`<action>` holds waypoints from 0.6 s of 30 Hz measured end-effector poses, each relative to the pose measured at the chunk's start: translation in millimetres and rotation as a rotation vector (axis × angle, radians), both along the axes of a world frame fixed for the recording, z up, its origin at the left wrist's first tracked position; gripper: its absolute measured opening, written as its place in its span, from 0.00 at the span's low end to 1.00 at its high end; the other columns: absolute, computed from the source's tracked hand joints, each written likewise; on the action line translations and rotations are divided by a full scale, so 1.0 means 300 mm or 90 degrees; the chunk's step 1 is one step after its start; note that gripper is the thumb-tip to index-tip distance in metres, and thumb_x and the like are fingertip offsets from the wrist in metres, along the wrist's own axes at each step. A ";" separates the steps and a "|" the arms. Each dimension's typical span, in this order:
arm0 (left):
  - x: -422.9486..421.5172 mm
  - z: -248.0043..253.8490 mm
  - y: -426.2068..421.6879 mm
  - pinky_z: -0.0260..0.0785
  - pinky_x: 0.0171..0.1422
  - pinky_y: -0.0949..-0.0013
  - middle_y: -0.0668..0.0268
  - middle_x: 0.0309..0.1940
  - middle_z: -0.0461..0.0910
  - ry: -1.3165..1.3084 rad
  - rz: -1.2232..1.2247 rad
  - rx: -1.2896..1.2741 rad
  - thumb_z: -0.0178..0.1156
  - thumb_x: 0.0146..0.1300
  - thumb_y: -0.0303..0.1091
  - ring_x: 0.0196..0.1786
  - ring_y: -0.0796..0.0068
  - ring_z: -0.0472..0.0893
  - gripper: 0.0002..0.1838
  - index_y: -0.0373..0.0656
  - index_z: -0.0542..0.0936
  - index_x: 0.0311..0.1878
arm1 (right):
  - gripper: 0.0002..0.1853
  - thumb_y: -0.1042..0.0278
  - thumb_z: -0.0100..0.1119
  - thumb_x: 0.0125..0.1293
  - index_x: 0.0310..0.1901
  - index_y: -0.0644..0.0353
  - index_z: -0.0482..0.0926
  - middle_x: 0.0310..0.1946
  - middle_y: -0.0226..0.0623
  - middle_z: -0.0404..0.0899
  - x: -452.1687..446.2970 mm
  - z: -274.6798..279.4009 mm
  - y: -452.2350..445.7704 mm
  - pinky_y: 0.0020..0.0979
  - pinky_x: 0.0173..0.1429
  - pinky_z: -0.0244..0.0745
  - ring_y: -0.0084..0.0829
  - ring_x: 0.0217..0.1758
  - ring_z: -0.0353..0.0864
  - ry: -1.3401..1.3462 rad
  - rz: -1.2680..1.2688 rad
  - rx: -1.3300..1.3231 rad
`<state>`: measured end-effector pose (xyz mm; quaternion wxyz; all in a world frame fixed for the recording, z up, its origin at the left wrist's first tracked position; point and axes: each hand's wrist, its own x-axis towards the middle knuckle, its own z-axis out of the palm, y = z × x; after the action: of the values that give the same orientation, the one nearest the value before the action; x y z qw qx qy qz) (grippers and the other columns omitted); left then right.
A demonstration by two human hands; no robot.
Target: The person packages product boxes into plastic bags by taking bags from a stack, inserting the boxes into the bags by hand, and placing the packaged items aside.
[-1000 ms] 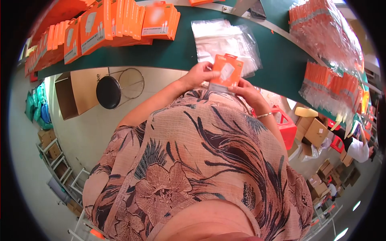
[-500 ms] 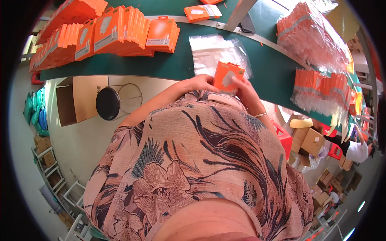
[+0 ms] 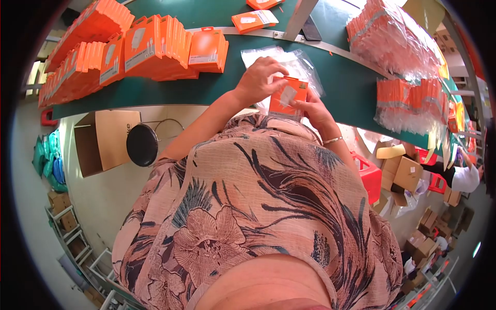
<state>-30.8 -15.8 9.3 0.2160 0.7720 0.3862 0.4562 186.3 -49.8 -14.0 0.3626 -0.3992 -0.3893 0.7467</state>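
Observation:
In front of my body is an orange charger box (image 3: 285,99) with a white plug pictured on its face. My right hand (image 3: 317,110) grips its right side, thumb across the front. At the box's top left corner is my left hand (image 3: 260,80), raised, its fingers curled and its thumb close to the top edge; whatever they pinch is too small to make out. Just behind lie clear plastic bags (image 3: 305,66) on the green table (image 3: 343,95), partly covered by the hands and box.
Rows of orange boxes (image 3: 150,49) stand at the left. Bagged boxes (image 3: 387,44) are piled at the right, and a phone-like dark object (image 3: 311,29) lies beside a metal post (image 3: 299,20). Below are a black stool (image 3: 142,145), a carton (image 3: 108,139) and a red stool (image 3: 368,178).
My left hand has risen from the box's lower left side to its top left corner. The right hand stays on the box, which has shifted slightly left and down.

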 end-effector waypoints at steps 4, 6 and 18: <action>0.012 0.005 0.019 0.71 0.48 0.62 0.61 0.34 0.78 0.121 -0.021 0.010 0.64 0.57 0.31 0.41 0.61 0.77 0.07 0.41 0.80 0.37 | 0.30 0.72 0.66 0.60 0.64 0.59 0.66 0.49 0.34 0.79 -0.022 0.043 -0.018 0.30 0.56 0.74 0.27 0.54 0.78 -0.109 0.030 -0.006; 0.005 -0.008 0.046 0.71 0.44 0.64 0.62 0.32 0.78 0.093 0.027 -0.015 0.63 0.58 0.30 0.37 0.64 0.77 0.06 0.40 0.79 0.36 | 0.27 0.71 0.66 0.61 0.62 0.59 0.68 0.47 0.33 0.79 -0.049 0.048 -0.068 0.28 0.53 0.75 0.26 0.51 0.78 -0.107 0.029 -0.009; -0.167 0.017 0.260 0.69 0.41 0.71 0.65 0.31 0.77 -0.106 0.244 -0.173 0.60 0.63 0.33 0.34 0.75 0.76 0.08 0.38 0.76 0.34 | 0.10 0.65 0.61 0.66 0.42 0.63 0.81 0.30 0.30 0.79 0.083 -0.066 -0.149 0.24 0.34 0.73 0.22 0.32 0.76 -0.252 -0.008 -0.010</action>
<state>-80.7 62.1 14.4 0.2589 0.6083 0.5641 0.4947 211.1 -94.6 -33.8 0.2804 -0.5434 -0.4451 0.6542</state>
